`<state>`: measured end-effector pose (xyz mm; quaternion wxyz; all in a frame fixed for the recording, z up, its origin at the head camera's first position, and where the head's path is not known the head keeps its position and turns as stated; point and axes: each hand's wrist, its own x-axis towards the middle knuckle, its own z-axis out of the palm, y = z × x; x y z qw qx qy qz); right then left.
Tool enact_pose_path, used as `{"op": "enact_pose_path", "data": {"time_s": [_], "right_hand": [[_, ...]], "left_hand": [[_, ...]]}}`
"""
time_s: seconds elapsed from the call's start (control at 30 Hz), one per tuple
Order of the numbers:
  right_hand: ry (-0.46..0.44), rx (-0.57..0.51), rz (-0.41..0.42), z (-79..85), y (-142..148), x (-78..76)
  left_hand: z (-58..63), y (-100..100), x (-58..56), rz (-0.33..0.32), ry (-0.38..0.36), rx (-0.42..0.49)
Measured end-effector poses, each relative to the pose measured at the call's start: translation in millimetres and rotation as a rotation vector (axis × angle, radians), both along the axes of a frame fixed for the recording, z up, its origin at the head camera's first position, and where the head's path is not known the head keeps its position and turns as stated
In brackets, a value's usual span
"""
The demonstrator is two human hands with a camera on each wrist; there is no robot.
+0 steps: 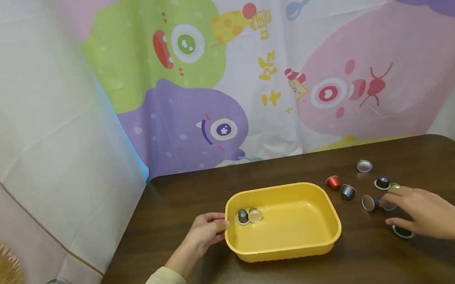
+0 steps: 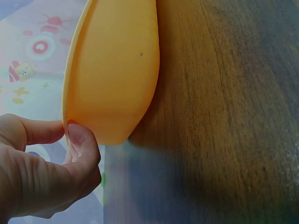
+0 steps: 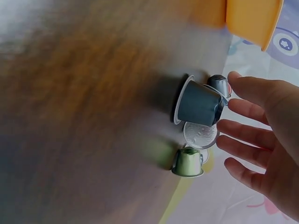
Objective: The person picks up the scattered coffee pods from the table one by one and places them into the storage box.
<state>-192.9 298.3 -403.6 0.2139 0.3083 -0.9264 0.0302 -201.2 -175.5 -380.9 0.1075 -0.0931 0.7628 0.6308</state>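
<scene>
Yellow sideways writing (image 1: 267, 68) marks the backdrop (image 1: 287, 123), left hand (image 1: 205, 235) pinching a tray (image 1: 296, 228), right hand (image 1: 426, 212) unclenched beside capsules (image 3: 198, 103).

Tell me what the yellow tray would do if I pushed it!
The yellow tray would probably slide, not tip, because it's wide and low. It seems stiff: it looks unbent where the left hand pinches it. The two capsules inside might shift, with bare space around them.

Between the tray (image 1: 284, 254) and the capsules (image 1: 347, 191), a strip of table (image 1: 362, 238) is left free. The tray's left rim is obstructed by the left hand (image 1: 206, 232); space under the right hand (image 1: 426, 210), partly hidden, seems crowded. Behind, passage is blocked by the curtain (image 1: 274, 124).
</scene>
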Motion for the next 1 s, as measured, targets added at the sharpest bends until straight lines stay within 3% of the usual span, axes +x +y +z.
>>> {"op": "enact_pose_path", "data": {"time_s": [0.37, 0.67, 1.0], "right_hand": [[-0.064, 0.002, -0.008, -3.0, 5.6, 10.8], [-0.001, -0.022, 0.071, -14.1, 12.9, 13.4], [-0.071, -0.048, 0.105, -20.6, 16.7, 12.2]], "left_hand": [[0.1, -0.6, -0.3, 0.001, -0.005, 0.000], [-0.4, -0.4, -0.5, -0.003, -0.003, -0.004], [-1.2, -0.3, -1.2, -0.002, -0.006, -0.001]]}}
